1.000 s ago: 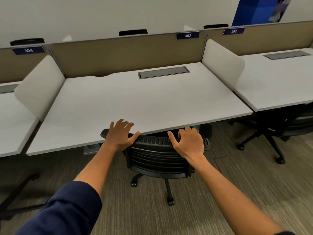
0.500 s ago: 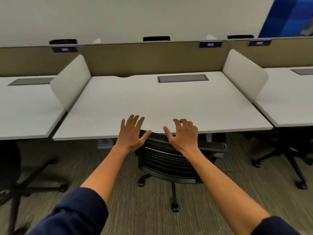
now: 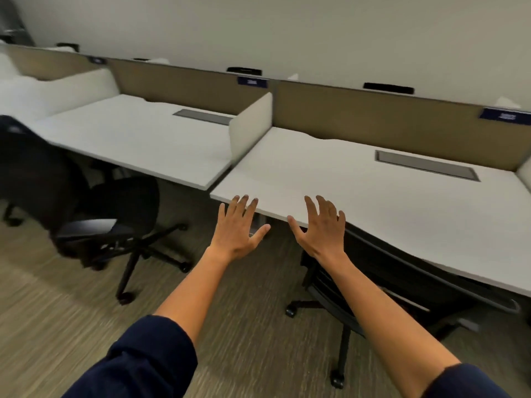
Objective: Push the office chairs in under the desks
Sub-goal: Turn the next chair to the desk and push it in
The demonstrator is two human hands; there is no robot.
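A black mesh-backed office chair (image 3: 382, 271) stands tucked under the white desk (image 3: 402, 214) on the right, its back against the desk's front edge. My left hand (image 3: 238, 228) and my right hand (image 3: 321, 228) hover with spread fingers in front of that desk's left corner, touching nothing. The right hand is just left of the chair's back. A second black office chair (image 3: 94, 214) stands at the left, pulled out from the neighbouring white desk (image 3: 149, 142) and turned sideways.
Tan partition panels (image 3: 373, 110) run behind the desks, with white side dividers (image 3: 253, 124) between them. Grey cable hatches (image 3: 425, 165) sit in the desktops. Striped carpet (image 3: 71, 326) spreads in front. A further chair (image 3: 8, 173) shows at the far left edge.
Both hands have come off the chair back and now hover open. The view has swung left, bringing the neighbouring desk and its pulled-out chair into sight.
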